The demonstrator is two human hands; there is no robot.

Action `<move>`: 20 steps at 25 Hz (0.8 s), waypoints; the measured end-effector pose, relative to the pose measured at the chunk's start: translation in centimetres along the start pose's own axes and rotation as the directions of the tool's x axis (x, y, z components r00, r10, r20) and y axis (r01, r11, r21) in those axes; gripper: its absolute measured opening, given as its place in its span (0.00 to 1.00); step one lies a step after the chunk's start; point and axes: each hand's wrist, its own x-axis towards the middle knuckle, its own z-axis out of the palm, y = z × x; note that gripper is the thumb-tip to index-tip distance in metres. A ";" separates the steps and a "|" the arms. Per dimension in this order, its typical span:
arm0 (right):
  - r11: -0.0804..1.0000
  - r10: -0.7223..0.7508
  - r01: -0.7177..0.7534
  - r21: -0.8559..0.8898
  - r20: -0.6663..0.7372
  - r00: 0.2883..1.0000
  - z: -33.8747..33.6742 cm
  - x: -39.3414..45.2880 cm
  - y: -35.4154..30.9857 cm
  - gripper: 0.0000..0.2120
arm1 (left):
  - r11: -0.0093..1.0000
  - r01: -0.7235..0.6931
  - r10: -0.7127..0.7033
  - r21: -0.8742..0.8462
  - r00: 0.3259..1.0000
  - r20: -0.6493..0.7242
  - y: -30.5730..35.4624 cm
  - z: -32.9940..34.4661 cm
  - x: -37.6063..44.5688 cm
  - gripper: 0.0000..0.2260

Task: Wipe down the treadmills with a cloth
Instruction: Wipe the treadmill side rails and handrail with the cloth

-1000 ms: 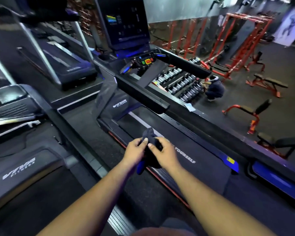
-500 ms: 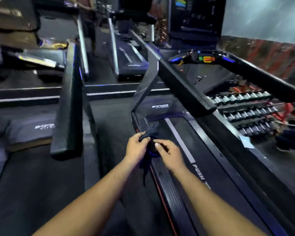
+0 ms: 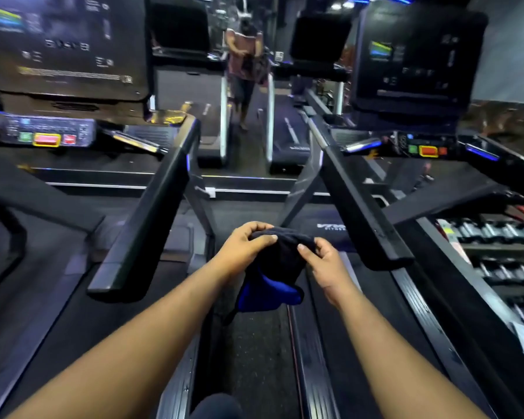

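Both your arms reach to frame centre: left hand fingers curl over the dark cloth, right hand pinches its other edge.

Soft dark cloth, fuzzy, blue underside; matt black plastic handrails; glossy console screens; ribbed metal side rail.
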 end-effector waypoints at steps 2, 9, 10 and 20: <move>0.997 -0.079 0.079 0.022 0.003 0.997 1.6 3.2 -1.2 0.13 | 0.947 -0.070 0.077 0.314 0.997 -0.011 1.0 -2.8 1.5 0.16; 0.959 -0.241 0.239 -0.153 0.006 0.971 10.9 14.5 -5.3 0.09 | 0.493 0.029 0.191 0.869 0.971 -0.141 5.3 -12.9 8.0 0.17; 0.955 -0.255 0.249 -0.162 -0.019 0.967 12.2 16.0 -5.5 0.09 | 0.468 0.043 0.189 0.883 0.971 -0.147 5.6 -14.1 9.2 0.18; 0.983 -0.109 0.074 0.166 0.212 0.971 20.9 26.2 -6.2 0.07 | 0.815 0.029 0.197 0.578 0.925 -0.324 4.9 -21.6 17.4 0.08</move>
